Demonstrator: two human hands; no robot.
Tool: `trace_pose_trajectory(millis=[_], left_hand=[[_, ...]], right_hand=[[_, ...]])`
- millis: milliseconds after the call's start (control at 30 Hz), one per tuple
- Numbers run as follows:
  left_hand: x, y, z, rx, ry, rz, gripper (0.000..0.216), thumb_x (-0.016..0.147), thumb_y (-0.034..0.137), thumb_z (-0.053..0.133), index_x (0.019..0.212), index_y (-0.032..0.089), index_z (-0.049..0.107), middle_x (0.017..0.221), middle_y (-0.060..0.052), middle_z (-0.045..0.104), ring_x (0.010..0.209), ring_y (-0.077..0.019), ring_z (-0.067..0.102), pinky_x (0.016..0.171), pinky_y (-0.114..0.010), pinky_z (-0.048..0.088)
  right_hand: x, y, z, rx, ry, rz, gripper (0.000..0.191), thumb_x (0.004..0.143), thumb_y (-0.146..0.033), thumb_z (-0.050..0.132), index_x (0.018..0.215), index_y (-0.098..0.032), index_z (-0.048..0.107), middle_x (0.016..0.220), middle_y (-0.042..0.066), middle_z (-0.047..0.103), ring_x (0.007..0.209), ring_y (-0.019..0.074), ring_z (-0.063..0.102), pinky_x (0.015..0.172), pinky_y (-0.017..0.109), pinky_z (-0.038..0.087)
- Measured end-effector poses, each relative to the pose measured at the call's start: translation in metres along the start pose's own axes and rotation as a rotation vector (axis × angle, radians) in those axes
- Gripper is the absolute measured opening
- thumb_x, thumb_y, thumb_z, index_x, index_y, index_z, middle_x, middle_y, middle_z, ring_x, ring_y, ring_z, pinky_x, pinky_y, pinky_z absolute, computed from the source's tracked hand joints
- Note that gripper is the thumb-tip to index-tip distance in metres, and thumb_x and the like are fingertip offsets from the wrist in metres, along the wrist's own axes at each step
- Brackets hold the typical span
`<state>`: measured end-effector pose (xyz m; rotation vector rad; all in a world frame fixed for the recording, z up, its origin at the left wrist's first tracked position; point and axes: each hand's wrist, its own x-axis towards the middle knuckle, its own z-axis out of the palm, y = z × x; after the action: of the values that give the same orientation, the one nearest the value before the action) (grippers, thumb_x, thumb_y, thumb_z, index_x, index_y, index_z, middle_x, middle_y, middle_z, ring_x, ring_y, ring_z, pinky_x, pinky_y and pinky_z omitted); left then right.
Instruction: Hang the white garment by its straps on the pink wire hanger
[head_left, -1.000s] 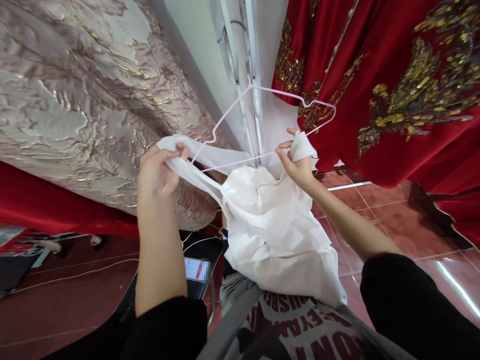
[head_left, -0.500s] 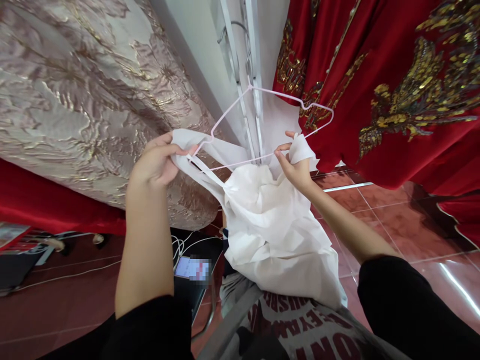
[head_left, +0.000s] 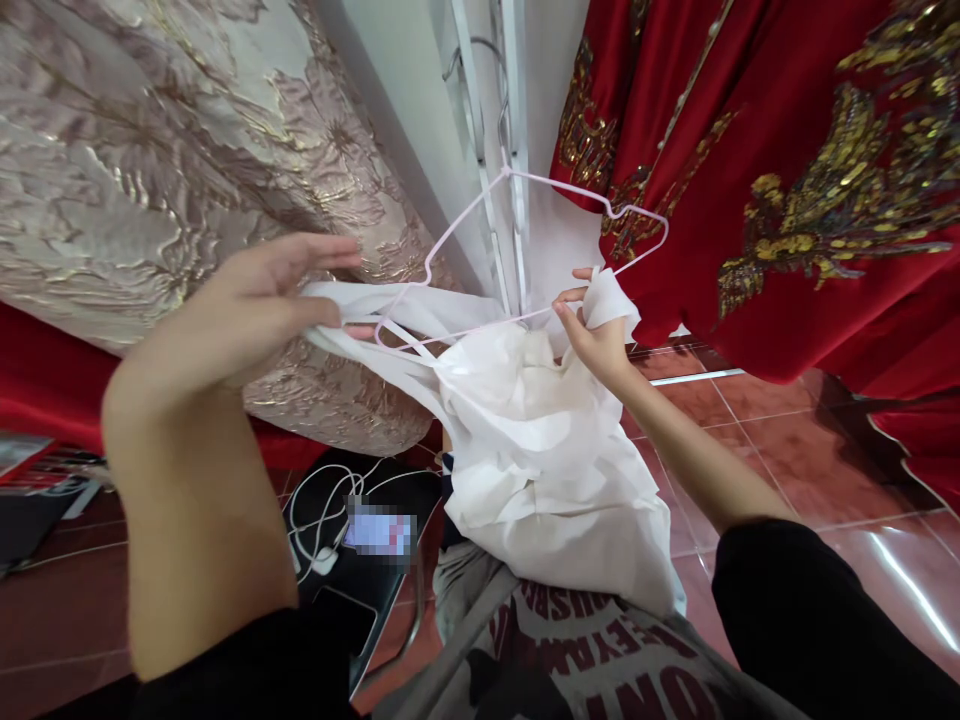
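Observation:
A white cloth garment (head_left: 540, 440) hangs bunched between my two hands. My left hand (head_left: 255, 300) pinches one of its white straps (head_left: 352, 310) between thumb and fingers, close to the left end of a thin pink wire hanger (head_left: 525, 180). My right hand (head_left: 596, 330) grips the other strap, right under the hanger's right shoulder. The hanger's hook is caught on a white rail (head_left: 510, 120) in the corner of the wall.
A pale brocade gown (head_left: 165, 170) fills the left side. A red gown with gold sequin embroidery (head_left: 787, 170) hangs at the right. Below, a phone (head_left: 379, 530) with white cables lies on a dark chair seat. The floor is glossy red tile (head_left: 787, 430).
My left hand has pulled its strap leftward and lifted closer to the camera. The right hand has stayed by the hanger's right shoulder.

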<state>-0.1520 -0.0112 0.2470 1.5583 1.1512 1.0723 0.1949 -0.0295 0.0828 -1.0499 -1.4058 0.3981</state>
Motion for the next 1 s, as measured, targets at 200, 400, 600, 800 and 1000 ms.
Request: trace_pose_trajectory(millis=[200,400,600,800,1000], left_hand=[[-0.006,0.006,0.013,-0.039,0.043,0.053,0.063,0.064,-0.027,0.059,0.116,0.006,0.076,0.125,-0.013,0.071,0.12,-0.029,0.068,0.084,-0.027,0.064],[0.019,0.02,0.064,-0.158,0.158,0.248,0.052,0.065,-0.027,0.061,0.102,0.006,0.074,0.116,-0.008,0.069,0.108,-0.0225,0.071,0.091,-0.033,0.063],[0.024,0.03,0.077,0.278,0.108,0.348,0.03,0.084,0.001,0.075,0.112,0.013,0.078,0.11,-0.006,0.066,0.083,-0.015,0.063,0.088,-0.032,0.054],[0.023,-0.004,0.073,0.509,0.156,0.402,0.019,0.085,0.017,0.084,0.102,0.017,0.077,0.106,-0.008,0.067,0.101,-0.0256,0.062,0.104,-0.033,0.044],[0.035,-0.044,0.072,0.421,0.143,0.396,0.017,0.083,0.013,0.078,0.096,0.022,0.073,0.067,0.001,0.053,0.069,-0.0212,0.052,0.073,-0.026,0.038]], right_hand=[[0.001,0.006,0.008,0.036,0.023,-0.005,0.05,0.098,-0.064,0.066,0.128,-0.028,0.046,0.098,0.001,0.066,0.053,0.0097,0.035,0.054,0.032,0.039],[-0.004,-0.002,0.017,0.112,-0.015,0.066,0.054,0.093,-0.072,0.068,0.12,-0.028,0.05,0.097,0.002,0.065,0.051,0.0088,0.035,0.048,0.032,0.036],[-0.007,-0.006,0.018,0.105,-0.024,0.072,0.052,0.093,-0.071,0.069,0.11,-0.025,0.053,0.098,0.003,0.065,0.054,0.0086,0.038,0.052,0.032,0.041],[-0.005,-0.005,0.016,0.14,-0.021,0.088,0.053,0.092,-0.072,0.069,0.113,-0.026,0.056,0.097,0.005,0.069,0.064,0.0133,0.051,0.055,0.032,0.044],[0.008,-0.028,-0.012,0.177,-0.195,0.099,0.05,0.093,-0.067,0.072,0.115,-0.023,0.062,0.109,0.008,0.075,0.077,0.0152,0.063,0.066,0.032,0.054]])
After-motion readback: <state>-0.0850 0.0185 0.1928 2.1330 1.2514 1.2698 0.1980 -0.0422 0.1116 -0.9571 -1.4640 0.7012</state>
